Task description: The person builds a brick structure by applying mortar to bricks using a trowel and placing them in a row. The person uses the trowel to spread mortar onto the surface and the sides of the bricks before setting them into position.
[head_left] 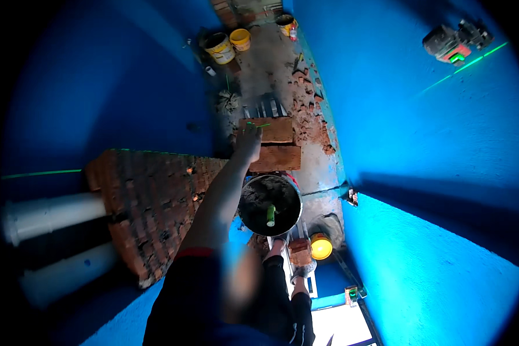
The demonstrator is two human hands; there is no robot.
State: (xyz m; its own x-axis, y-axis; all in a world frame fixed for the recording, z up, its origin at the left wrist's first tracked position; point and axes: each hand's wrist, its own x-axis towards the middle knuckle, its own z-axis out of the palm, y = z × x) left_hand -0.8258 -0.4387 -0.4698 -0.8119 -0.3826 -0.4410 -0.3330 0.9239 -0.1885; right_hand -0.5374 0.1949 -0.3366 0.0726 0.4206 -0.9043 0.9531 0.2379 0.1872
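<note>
My left arm stretches forward past the bucket. My left hand (248, 141) rests at the left end of a flat reddish-brown block (277, 131), fingers extended over its top. A second, similar block (277, 158) lies just nearer; both look like bricks. Closer to me stands a round bucket (248, 216) of dark grey mortar (262, 193), with a green handle (270, 216) sticking up from it. Low in the picture, a smeared shape near my body seems to be my right hand (242, 285); its fingers cannot be made out.
A rough brick wall (150, 202) ends at left beside white pipes (57, 216). Yellow buckets (240, 39) and broken brick pieces (308, 106) lie on the floor. A laser level (447, 45) hangs on the blue right wall (398, 115). Below, my feet (275, 248) stand beside a brick (300, 252).
</note>
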